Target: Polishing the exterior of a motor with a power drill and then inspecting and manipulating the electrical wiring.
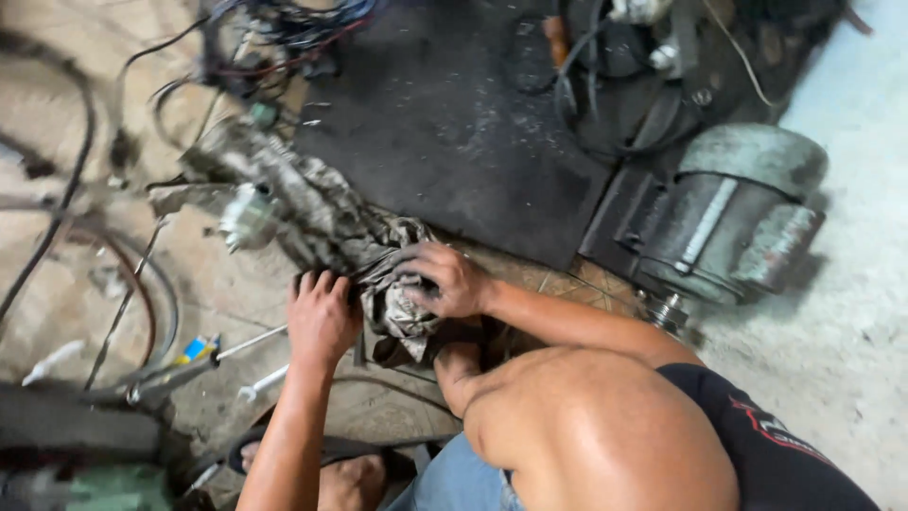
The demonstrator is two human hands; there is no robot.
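- Rag, grimy and crumpled, lies bunched on the floor at the near end of a long, dirty metal part, just ahead of the person's knee.
- Right hand is closed over the top of the rag, gripping it; left hand presses flat beside it, fingers spread, holding nothing that I can tell.
- Risk: the rag hides whatever edges lie under it, so a hard push could catch a finger.
- Risk: grease on the cloth could let the right hand slip off toward the black mat.
- Risk: the wrench and screwdriver lie near the left wrist; a sideways sweep would knock them.
- Motor stands well apart, at right.
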